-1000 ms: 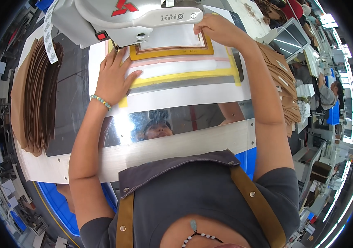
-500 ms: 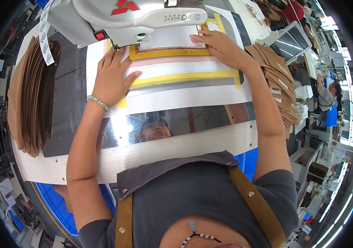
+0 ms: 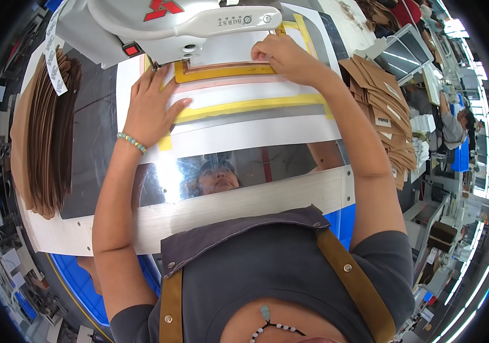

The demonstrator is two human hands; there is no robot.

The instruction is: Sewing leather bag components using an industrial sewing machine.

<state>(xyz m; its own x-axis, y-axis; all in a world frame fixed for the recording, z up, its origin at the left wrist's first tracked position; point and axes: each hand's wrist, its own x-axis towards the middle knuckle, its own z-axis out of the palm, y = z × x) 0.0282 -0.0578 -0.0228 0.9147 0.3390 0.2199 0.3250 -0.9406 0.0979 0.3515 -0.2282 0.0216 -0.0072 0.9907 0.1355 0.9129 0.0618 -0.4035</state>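
Note:
My left hand (image 3: 148, 108) lies flat on the white sheet (image 3: 216, 131), its fingers stretched out and its thumb apart. Its fingertips reach beneath the head of a white sewing machine (image 3: 158, 34), beside the left end of a yellow frame (image 3: 227, 74). This frame has a brown inner border around a white piece (image 3: 224, 52). At the frame's right end, my right hand (image 3: 293, 60) has its fingers curled in over the edge. What they grip, if anything, is hidden under them. Yellow tape strips (image 3: 250, 108) run across the sheet in front of the frame.
A stack of brown pieces (image 3: 41, 137) stands at the table's left. More brown pieces (image 3: 379, 103) are fanned out on the right, near a tilted screen (image 3: 404, 51). A shiny metal plate (image 3: 279, 166) spans the front. Another person (image 3: 456, 128) sits far right.
My right hand's stretched fingers have curled inward, and the hand has shifted slightly left. My left hand stays flat on the sheet. The whole view has drifted a little.

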